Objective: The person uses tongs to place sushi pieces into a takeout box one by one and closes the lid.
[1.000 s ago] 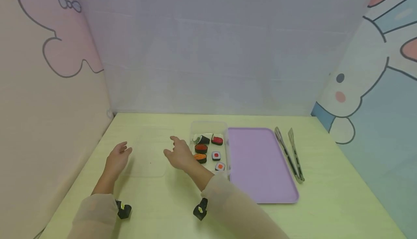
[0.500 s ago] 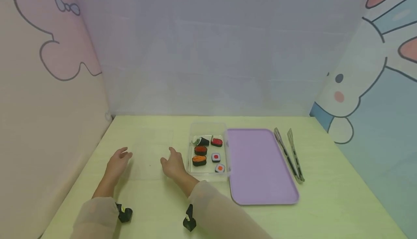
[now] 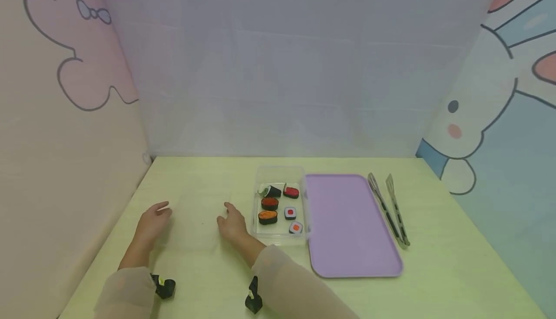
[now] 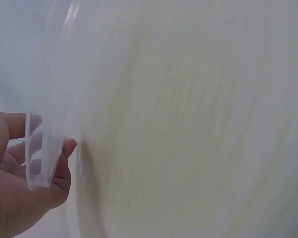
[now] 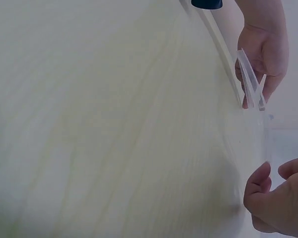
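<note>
My left hand grips the left edge of a clear plastic lid, with the thumb on one side of its rim and fingertips on the other. In the head view the lid is barely visible between the two hands. At its opposite edge, my right hand has its thumb and curled fingers about the rim, though the clear plastic is hard to make out there. Just right of that hand stands a clear plastic box with several toy sushi pieces, among them an orange-topped one and a white roll.
A purple tray lies against the box's right side. Beyond it, metal tongs rest spread on the pale yellow table. A curtain wall rises behind the table, with printed side walls left and right.
My right hand has drawn back from beside the box's sushi, down and slightly left, to the lid's right edge. My left hand has shifted only slightly. Box, tray and tongs stay put.
</note>
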A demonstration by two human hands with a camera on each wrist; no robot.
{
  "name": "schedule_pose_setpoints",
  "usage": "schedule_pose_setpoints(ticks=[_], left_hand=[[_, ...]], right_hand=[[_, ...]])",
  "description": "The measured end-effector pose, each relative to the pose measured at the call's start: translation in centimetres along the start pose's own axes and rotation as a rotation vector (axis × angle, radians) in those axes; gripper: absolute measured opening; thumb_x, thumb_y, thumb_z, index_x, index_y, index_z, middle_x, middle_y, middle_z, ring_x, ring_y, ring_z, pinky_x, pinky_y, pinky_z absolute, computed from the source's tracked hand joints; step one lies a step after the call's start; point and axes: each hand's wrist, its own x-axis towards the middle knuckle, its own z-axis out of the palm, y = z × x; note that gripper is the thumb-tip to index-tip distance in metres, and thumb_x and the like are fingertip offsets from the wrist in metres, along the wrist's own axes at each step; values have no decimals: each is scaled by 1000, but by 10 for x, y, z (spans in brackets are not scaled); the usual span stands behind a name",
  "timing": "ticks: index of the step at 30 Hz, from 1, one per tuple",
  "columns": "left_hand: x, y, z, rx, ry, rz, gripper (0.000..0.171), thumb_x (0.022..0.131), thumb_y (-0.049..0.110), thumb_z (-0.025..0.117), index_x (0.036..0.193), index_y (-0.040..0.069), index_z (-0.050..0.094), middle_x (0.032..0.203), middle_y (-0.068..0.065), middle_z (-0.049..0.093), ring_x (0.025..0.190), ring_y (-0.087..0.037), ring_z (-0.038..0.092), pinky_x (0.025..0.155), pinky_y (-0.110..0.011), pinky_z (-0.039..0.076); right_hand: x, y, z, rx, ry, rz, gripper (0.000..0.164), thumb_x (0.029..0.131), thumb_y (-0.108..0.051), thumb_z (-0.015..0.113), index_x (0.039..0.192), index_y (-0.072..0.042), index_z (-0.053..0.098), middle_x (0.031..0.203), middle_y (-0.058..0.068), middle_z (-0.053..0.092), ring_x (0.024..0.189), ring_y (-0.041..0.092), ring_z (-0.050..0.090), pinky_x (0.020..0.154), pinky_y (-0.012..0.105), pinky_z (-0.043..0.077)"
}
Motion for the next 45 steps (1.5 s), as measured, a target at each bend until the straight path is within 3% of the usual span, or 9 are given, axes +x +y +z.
schedule_pose_setpoints(ticks=[4,6,8,12,17,23,33,39,45], left_hand=[[-3,-6,-9,-50,-77,19,56,104,24,45,149,-5,29,111,-28,57,100,-37,57,87,-44,47],[-4,-8,-12,-83,-113,31,59,103,26,50,149,-5,30,99,-15,54,85,-24,52,76,-34,46],[-6,-7,-14,-128,-131,46,63,101,29,55,149,-3,31,103,-9,51,82,-17,44,70,-27,42],[-11,0,-17,-242,-143,84,68,99,36,59,151,1,31,132,-2,47,103,-15,42,80,-22,44],[-16,19,-13,-386,-181,208,45,101,24,57,142,10,45,113,15,64,104,-7,52,84,-21,46],[-19,50,13,-534,-228,312,34,99,10,59,132,10,51,109,8,70,98,-5,61,81,-21,50],[-15,90,67,-477,-270,348,45,98,5,59,139,-4,43,118,-12,66,99,-10,63,85,-28,51],[-15,113,91,-411,-222,402,42,97,8,61,137,2,48,121,-18,64,99,-18,63,86,-35,51],[-15,140,107,-448,-149,456,30,97,7,62,125,3,51,119,-13,66,107,-31,60,90,-46,49]], right_hand=[[-3,-6,-5,7,-16,-26,43,94,-5,58,137,-3,52,123,14,59,117,31,53,96,41,45],[-5,-11,-9,-5,-20,-40,42,94,-5,58,135,-3,53,118,12,59,111,29,55,91,39,47],[-8,-18,-16,-18,-29,-55,40,95,-6,58,134,-4,54,113,9,59,105,26,56,87,37,48],[-12,-33,-34,-34,-43,-90,38,94,-8,61,132,-5,56,106,5,58,93,18,54,75,29,49],[-13,-41,-71,16,-44,-121,36,93,-7,65,128,-7,60,106,4,60,74,13,59,57,22,46],[-9,-31,-122,75,-62,-106,33,92,-6,65,125,-10,62,108,4,61,75,26,67,54,25,50],[-11,4,-186,101,-40,-77,35,91,-3,67,126,-5,61,109,11,61,67,18,59,59,33,52],[-10,19,-212,152,36,-93,36,87,0,70,122,-2,63,112,11,63,73,19,60,65,31,53],[-7,21,-234,233,144,-98,22,91,-7,69,113,-5,64,105,8,64,77,19,57,61,28,49]])
